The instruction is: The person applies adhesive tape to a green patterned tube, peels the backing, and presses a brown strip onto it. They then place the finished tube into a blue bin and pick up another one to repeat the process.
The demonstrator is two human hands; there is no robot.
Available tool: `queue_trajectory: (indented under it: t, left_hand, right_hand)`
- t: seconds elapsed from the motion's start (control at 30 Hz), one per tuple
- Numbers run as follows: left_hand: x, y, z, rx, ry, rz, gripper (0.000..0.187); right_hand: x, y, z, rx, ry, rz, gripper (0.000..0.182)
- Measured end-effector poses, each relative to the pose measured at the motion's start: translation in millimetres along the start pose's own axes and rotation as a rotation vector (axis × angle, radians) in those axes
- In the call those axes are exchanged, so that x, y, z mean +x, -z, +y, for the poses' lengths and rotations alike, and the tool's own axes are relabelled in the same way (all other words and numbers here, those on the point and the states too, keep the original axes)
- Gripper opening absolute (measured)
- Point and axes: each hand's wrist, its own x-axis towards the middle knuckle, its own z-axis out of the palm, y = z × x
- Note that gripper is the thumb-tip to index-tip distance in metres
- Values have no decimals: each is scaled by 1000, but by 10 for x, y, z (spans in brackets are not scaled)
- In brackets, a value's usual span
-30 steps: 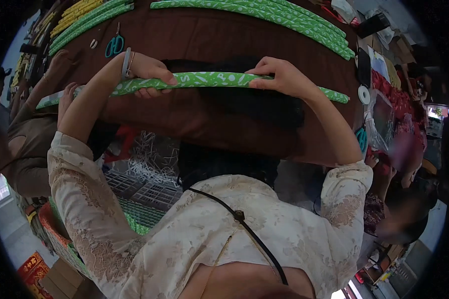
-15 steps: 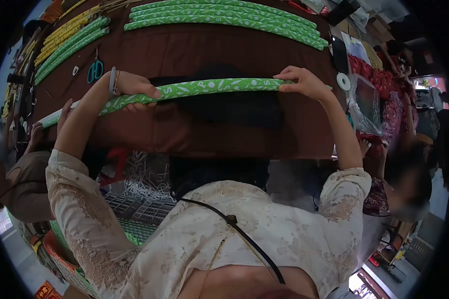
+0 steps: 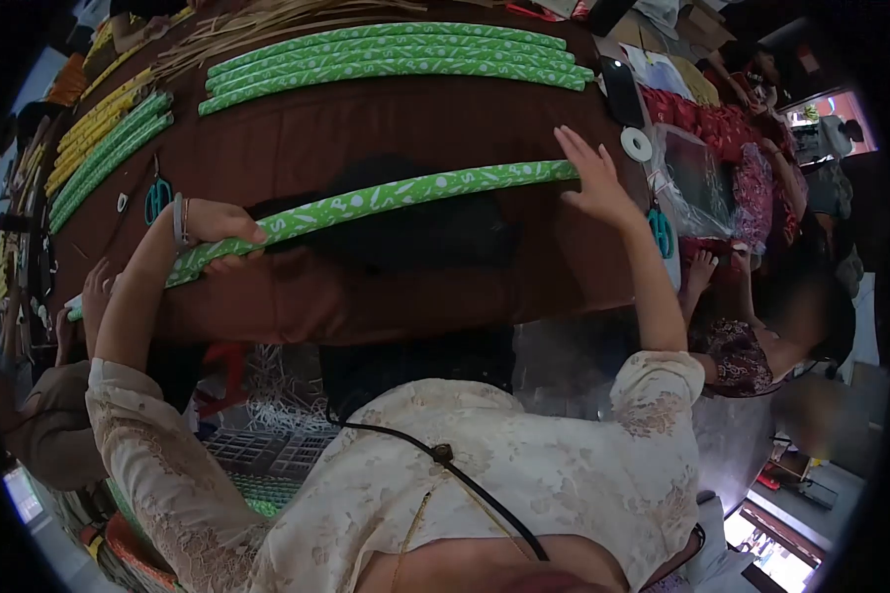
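A long green tube with a white printed pattern, like a paper-wrapped roll (image 3: 396,198), slants across my front above the brown cloth. My left hand (image 3: 222,227), with bands at the wrist, is closed around it left of the middle. At the tube's right end my right hand (image 3: 600,183) has its fingers stretched out, the palm against the tip. Another person's hands (image 3: 97,292) are at the tube's left end, partly hidden behind my left forearm.
Several similar green tubes (image 3: 396,61) lie at the back of the brown-covered table (image 3: 297,143). Yellow and green tubes (image 3: 99,148), teal scissors (image 3: 158,201), a tape roll (image 3: 636,144) and a phone (image 3: 620,91) lie around. At right are more teal scissors (image 3: 660,232) and a person (image 3: 752,346).
My right hand has gone from pinching the tube to fingers spread at its end. My left hand still grips it. The view has shifted, with the table's things appearing further left.
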Motion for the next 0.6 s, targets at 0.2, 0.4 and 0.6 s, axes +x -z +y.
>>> queue_trajectory:
  t: [0.2,0.4,0.6]
  left_hand:
    - [34,24,22,89,-6,37,39]
    - [9,6,39,-7,-91,-89,36]
    - [17,47,26,0,-58,-80,38]
  right_hand:
    - [-110,-464,-885,-6,263,156,57]
    - [-305,-614,-80,-116,-52,334,58]
    - [-478,-684,854,-190,-401,641,59]
